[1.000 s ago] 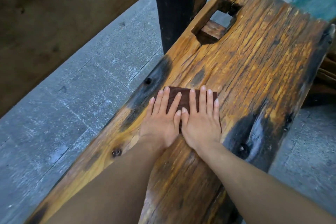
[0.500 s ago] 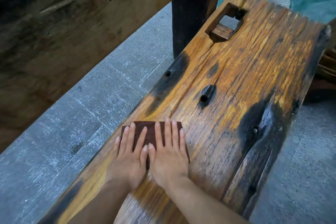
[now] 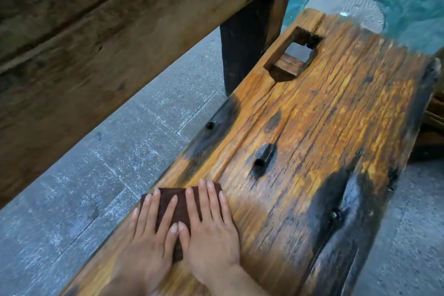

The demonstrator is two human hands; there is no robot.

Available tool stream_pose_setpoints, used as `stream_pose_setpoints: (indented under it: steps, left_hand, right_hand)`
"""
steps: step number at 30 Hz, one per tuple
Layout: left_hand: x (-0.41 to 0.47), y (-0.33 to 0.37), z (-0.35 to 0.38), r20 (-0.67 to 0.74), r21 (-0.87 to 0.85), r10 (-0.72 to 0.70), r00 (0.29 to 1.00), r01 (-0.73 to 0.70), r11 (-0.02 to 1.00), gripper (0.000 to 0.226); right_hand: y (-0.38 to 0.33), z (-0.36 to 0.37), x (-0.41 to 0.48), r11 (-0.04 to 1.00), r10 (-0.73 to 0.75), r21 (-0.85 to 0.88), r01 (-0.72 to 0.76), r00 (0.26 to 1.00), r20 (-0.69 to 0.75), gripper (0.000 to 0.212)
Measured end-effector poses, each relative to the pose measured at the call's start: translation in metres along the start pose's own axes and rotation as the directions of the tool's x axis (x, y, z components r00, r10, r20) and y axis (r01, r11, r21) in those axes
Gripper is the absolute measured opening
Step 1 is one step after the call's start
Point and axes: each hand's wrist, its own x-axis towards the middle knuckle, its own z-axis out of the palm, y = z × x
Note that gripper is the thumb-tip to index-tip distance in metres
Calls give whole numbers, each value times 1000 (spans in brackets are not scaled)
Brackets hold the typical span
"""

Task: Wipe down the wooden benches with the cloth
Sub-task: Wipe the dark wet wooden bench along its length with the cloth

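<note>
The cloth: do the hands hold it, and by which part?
Nothing is gripped: the left hand and right hand press flat on the cloth's top face.

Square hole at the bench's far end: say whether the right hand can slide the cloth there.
Probably yes: the right hand presses the cloth, and bare bench runs from it to the square hole.

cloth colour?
Dark reddish-brown cloth, plain, no pattern; head view, under both flat hands.

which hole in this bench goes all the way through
The big rectangular cut-out near the far end: grey paving shows through it. The small edge hole and the middle hole show only darkness.
</note>
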Motion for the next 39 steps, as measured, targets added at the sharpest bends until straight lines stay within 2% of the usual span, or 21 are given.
stream_pose_setpoints:
  steps: [2,5,10,17,21,30,39]
  left_hand:
    - [24,14,-5,43,8,-13,999,13,1000,61]
    - [69,35,-8,1,71,-7,1000,7,997,69]
    - [159,81,-17,-18,16,-31,999,32,999,49]
    - [250,128,-35,-20,17,24,1000,-23,1000,53]
    - [285,147,-44,5,8,8,1000,-8,1000,55]
    - [296,174,-47,8,8,19,1000,-19,1000,54]
    - [260,256,-21,63,16,145,987,-146,989,50]
  right_hand:
    - [21,-9,18,1000,-8,0,8,1000,-10,64]
    - [53,-23,49,1000,0,-30,-1,999,-39,65]
    - [119,-51,108,997,64,-37,-68,993,-102,65]
    - [184,-84,169,990,126,-53,-134,981,-147,63]
    - [212,-99,193,989,130,-48,-138,981,-144,62]
    - [233,-110,193,986,166,-8,-168,977,-133,60]
    - [288,-119,109,946,324,16,-324,939,-115,59]
